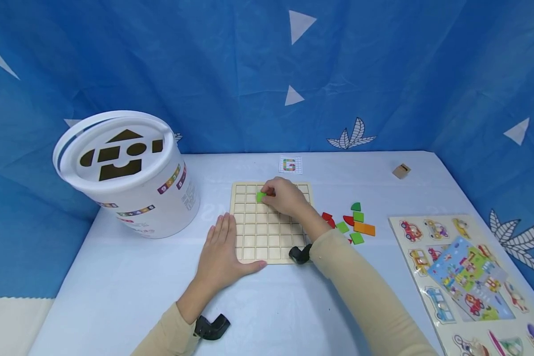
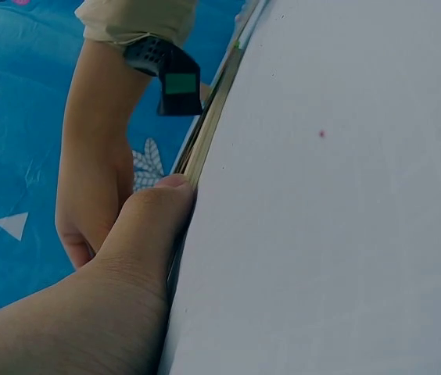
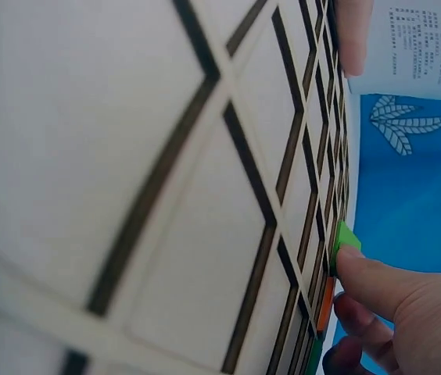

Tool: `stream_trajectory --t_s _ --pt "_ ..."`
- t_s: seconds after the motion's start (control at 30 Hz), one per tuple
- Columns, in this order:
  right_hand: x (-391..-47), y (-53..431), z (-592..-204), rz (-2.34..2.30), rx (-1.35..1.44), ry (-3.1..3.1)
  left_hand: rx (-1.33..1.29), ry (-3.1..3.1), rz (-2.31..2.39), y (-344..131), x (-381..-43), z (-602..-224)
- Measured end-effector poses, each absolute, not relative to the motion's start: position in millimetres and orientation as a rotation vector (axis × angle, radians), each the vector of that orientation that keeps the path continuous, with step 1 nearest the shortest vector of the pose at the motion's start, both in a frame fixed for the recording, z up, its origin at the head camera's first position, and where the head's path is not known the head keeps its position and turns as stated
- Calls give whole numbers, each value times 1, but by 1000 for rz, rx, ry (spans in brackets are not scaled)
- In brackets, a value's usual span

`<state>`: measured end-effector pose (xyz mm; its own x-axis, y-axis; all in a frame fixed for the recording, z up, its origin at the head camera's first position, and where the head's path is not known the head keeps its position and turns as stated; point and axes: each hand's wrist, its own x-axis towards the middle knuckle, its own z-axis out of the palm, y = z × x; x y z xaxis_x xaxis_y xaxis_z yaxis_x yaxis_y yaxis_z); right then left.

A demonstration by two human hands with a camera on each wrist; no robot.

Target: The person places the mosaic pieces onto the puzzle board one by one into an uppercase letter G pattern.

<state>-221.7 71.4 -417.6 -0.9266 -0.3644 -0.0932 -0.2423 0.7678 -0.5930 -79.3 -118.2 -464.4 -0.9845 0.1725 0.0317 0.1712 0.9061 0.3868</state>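
Note:
A wooden grid board (image 1: 254,241) lies flat on the white table. Over its upper part my right hand (image 1: 285,197) pinches a small green square tile (image 1: 260,197) between thumb and fingers. In the right wrist view that green tile (image 3: 345,237) stands tilted at the grid, with an orange tile (image 3: 326,303) close below it, partly hidden by the fingers. My left hand (image 1: 222,249) is spread, its fingers along the board's left edge and its thumb at the front edge. Above the board lies a small card (image 1: 290,165) with a coloured letter G on a grid.
Loose red, green and orange tiles (image 1: 364,228) lie right of the board. A white lidded bucket (image 1: 160,210) stands at the left. At the right is a vehicle picture puzzle (image 1: 411,277) with a printed sheet (image 1: 469,279) on it; a small brown block (image 1: 401,171) sits farther back.

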Motion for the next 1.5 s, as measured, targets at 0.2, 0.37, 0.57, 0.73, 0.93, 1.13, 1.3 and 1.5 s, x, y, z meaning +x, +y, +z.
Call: stream_trajectory --t_s 0.2,0.37,0.57,0.73,0.93,1.13,1.3,1.5 --pt "-218 75 -413 -809 -481 2782 278 3056 623 -117 -80 -463" --pt "-217 78 -413 -780 -510 2782 275 3053 619 -117 -80 -463" --pt "-214 84 -412 -818 -543 2760 269 3053 607 -118 -79 -464" --pt "-209 105 -405 -891 -516 2757 273 3057 605 -118 -79 -464" --pt "-204 148 -394 -869 -348 2792 275 3059 613 -118 -80 -463" --pt "-198 203 -393 -816 -174 2793 278 3064 604 -118 -80 -463" --pt "-194 242 -395 -757 -55 2756 276 3064 609 -118 -79 -462" --pt "-193 269 -397 -664 53 2728 283 3069 606 -118 -79 -464"
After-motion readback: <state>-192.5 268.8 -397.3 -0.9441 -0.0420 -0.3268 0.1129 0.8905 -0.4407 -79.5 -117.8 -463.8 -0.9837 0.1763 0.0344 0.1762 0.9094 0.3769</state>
